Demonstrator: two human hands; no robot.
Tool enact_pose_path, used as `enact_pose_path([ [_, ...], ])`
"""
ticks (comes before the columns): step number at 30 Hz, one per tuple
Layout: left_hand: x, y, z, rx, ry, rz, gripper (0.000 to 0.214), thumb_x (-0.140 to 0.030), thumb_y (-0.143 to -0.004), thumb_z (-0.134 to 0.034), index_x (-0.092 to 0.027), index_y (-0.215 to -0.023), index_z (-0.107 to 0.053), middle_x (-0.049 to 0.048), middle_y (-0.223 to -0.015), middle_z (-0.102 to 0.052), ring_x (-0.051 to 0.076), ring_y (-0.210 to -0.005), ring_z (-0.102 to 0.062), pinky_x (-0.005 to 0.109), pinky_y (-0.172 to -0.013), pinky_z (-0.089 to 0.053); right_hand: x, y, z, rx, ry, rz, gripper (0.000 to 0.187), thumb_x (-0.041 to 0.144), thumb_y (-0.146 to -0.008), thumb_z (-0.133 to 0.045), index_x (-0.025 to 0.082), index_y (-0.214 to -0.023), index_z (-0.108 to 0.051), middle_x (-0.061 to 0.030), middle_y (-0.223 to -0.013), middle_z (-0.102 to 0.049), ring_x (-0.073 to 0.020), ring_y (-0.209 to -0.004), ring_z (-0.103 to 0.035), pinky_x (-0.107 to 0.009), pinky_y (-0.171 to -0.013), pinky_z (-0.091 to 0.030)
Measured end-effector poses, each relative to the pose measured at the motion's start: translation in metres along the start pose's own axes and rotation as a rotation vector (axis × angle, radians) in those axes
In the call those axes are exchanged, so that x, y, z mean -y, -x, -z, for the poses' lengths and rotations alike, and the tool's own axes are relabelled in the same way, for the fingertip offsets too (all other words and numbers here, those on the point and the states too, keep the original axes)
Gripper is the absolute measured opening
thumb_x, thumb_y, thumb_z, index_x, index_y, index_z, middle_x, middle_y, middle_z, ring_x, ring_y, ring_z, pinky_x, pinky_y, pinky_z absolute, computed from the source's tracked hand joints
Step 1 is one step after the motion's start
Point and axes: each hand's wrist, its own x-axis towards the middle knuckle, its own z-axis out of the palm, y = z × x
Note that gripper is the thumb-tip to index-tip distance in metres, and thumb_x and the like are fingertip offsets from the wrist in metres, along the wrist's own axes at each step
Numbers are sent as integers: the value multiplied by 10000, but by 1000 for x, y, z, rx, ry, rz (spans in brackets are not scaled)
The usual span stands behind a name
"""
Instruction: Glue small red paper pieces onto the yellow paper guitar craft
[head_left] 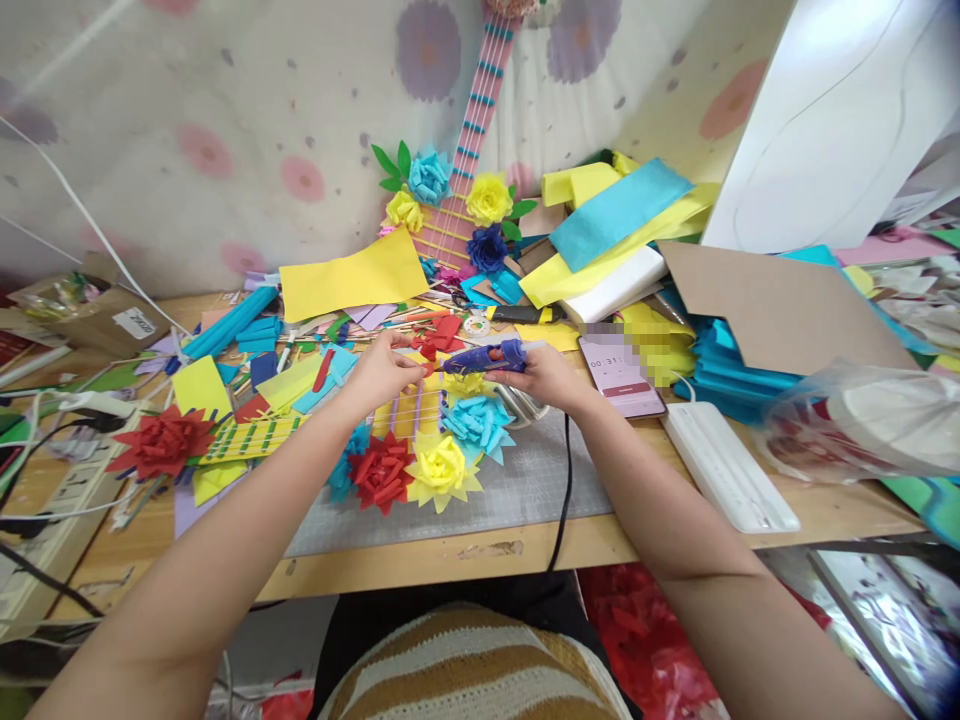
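My right hand (544,378) is closed around a blue hot glue gun (491,357), whose nozzle points left. My left hand (386,372) pinches what looks like a small red paper piece (429,368) at the nozzle; its exact shape is hard to make out. Just below both hands lies a yellow paper guitar body (409,412) with strings, ringed by paper flowers: a red flower (382,472), a yellow flower (442,468) and a light blue flower (480,425). A roll of tape (521,405) sits partly hidden under my right hand.
A grey cutting mat (540,480) covers the front of the table. Paper scraps crowd the back, beside a phone (622,375) and white power bank (727,465). A black cord (566,490) hangs over the front edge. A pink paper guitar (469,150) leans at the wall.
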Motion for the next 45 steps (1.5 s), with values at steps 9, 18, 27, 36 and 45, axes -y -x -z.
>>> enact_pose_path([
  [9, 10, -6, 6, 24, 190, -59, 463, -179, -624, -766, -178, -981, -471, -28, -578, -685, 91, -460, -542, 195, -443, -363, -19, -5, 4, -332, -340, -240, 484, 643, -699, -662, 164, -759, -697, 11, -543, -549, -124, -523, -471, -276, -552, -416],
  [18, 6, -7, 5, -4, 242, -53, 465, -147, -646, -741, -199, -1006, -451, -62, -613, -659, 164, -629, -694, 212, -506, -482, -53, -13, -18, -388, 35, -596, 442, 584, -731, -657, 159, -849, -671, -97, -834, -692, -253, -817, -638, -365, -760, -491],
  [27, 3, -15, 11, 111, 62, -152, 451, -71, -639, -708, -199, -1002, -473, -78, -629, -622, 137, -577, -663, 267, -577, -546, -40, -7, 3, -589, 142, -307, 648, 444, -663, -741, 176, -1211, -522, -144, -1137, -631, -301, -1105, -550, -486, -978, -432],
  [36, -13, -19, 18, 258, -311, -352, 638, -98, -593, -700, -220, -1194, -525, -16, -743, -704, 200, -730, -704, 282, -663, -516, 67, -42, 4, 127, -228, -119, 378, 285, -707, -712, 217, -999, -481, -8, -832, -686, -170, -786, -651, -301, -723, -494],
  [45, -15, -26, 23, 229, -447, -409, 705, -117, -576, -699, -233, -1244, -503, -23, -748, -703, 203, -697, -692, 255, -589, -467, 77, -72, -18, 263, -78, -220, 424, 128, -636, -696, 227, -938, -416, 34, -729, -667, -169, -726, -654, -250, -594, -434],
])
